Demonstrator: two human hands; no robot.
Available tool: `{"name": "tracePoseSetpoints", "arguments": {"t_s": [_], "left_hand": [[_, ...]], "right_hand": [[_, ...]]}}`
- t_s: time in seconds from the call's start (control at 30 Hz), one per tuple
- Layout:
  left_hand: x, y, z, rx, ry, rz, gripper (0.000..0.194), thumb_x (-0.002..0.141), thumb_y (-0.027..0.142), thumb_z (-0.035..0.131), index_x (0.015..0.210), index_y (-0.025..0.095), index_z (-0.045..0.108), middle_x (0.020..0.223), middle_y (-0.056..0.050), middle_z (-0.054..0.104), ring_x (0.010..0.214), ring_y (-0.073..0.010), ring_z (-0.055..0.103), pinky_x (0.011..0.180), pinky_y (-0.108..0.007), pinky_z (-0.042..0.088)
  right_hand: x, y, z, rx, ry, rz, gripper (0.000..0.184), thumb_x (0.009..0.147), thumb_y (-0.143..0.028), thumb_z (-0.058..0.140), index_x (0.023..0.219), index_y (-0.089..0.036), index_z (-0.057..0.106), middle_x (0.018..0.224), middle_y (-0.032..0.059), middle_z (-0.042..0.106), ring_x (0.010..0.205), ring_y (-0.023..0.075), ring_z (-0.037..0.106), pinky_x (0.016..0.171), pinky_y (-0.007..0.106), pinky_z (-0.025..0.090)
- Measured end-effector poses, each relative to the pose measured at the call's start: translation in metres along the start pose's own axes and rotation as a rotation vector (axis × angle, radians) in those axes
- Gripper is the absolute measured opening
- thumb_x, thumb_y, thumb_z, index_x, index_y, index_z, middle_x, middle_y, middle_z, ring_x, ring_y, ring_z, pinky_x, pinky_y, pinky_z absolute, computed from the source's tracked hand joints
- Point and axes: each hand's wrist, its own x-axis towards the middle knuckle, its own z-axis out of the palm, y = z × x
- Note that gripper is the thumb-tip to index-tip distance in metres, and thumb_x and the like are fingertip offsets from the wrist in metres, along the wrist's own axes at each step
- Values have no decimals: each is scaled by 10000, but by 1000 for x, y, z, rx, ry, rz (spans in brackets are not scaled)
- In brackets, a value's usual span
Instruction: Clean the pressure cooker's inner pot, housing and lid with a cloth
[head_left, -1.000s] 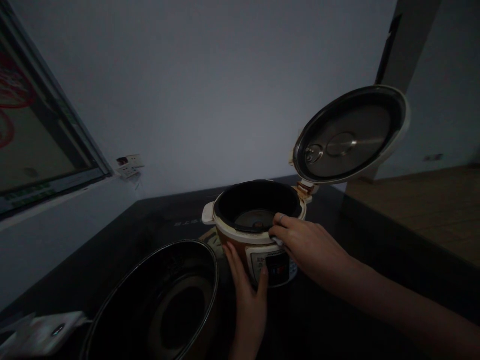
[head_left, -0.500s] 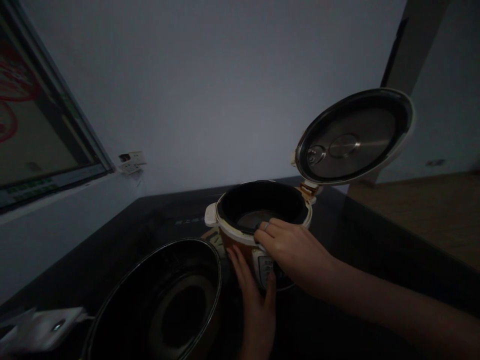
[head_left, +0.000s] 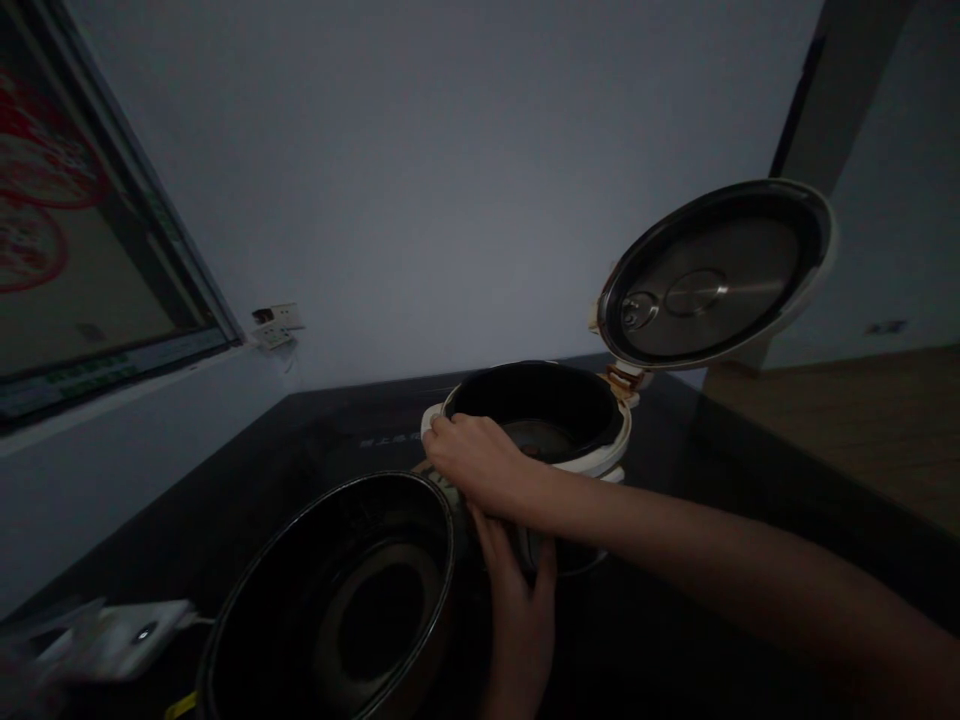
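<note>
A rice cooker (head_left: 592, 462) with a white rim stands on the dark tabletop, its round lid (head_left: 697, 290) raised to the right. Inside, a dark, round well shows a paler bottom. My right hand (head_left: 476, 455) reaches across the front and has its fingers curled at the left part of the rim, by the white side handle (head_left: 429, 418). Whether it holds anything there is hidden. Below it, my left hand (head_left: 517, 600) lies with stretched fingers against the cooker's front, the thumb apart; its fingertips are partly covered by my right hand.
A large black pot (head_left: 446, 560) stands at the front left, close beside the cooker. Left of it lie a white power strip (head_left: 139, 640) and a yellow item (head_left: 180, 706). A socket (head_left: 277, 325) is on the wall near the window (head_left: 112, 250). The tabletop (head_left: 315, 430) meets the wall behind.
My right hand has moved left along the rim, from the front middle to near the side handle. My left hand stays at the cooker's front. The view has shifted slightly.
</note>
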Motion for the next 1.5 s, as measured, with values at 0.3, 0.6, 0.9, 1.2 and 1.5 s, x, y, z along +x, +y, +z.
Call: {"name": "tracePoseSetpoints", "arguments": {"t_s": [0.3,0.6,0.9,1.2,1.5], "left_hand": [[1,-4,-3,20,-13,25,790,935,417,418,1528,115,-7,1627,-109,-96,1483,-188,-91,1192,-394,8],[-4,-5,-9,50,11,58,739,937,376,435,1528,139,59,1631,-115,-52,1490,-195,-54,1200,-391,27],[-24,4,-12,37,186,301,535,942,297,454,1462,267,329,1582,-74,252,1462,-250,219,1180,-421,241],[-22,33,-37,-30,208,270,647,872,388,574,1449,232,327,1525,-119,357,1405,-287,346,1136,-433,334],[8,58,-81,23,295,32,547,782,480,638,1236,188,552,1177,-108,667,1102,-289,630,933,-414,504]], "right_hand": [[11,32,-27,415,320,120,80,897,-161,590,929,-144,662,974,51,713,948,138,631,821,239,446],[-70,72,-70,576,429,223,92,811,-172,662,892,-179,704,901,29,715,878,164,645,831,305,463],[-97,42,-46,569,460,159,251,793,3,565,925,-182,672,948,37,681,907,151,632,805,286,487],[-66,2,-26,797,422,96,164,849,-67,597,960,-162,671,963,44,695,938,144,633,859,285,483],[-97,7,-19,1125,92,26,379,931,-283,548,1304,-219,576,1347,90,597,1132,185,628,975,367,490]]}}
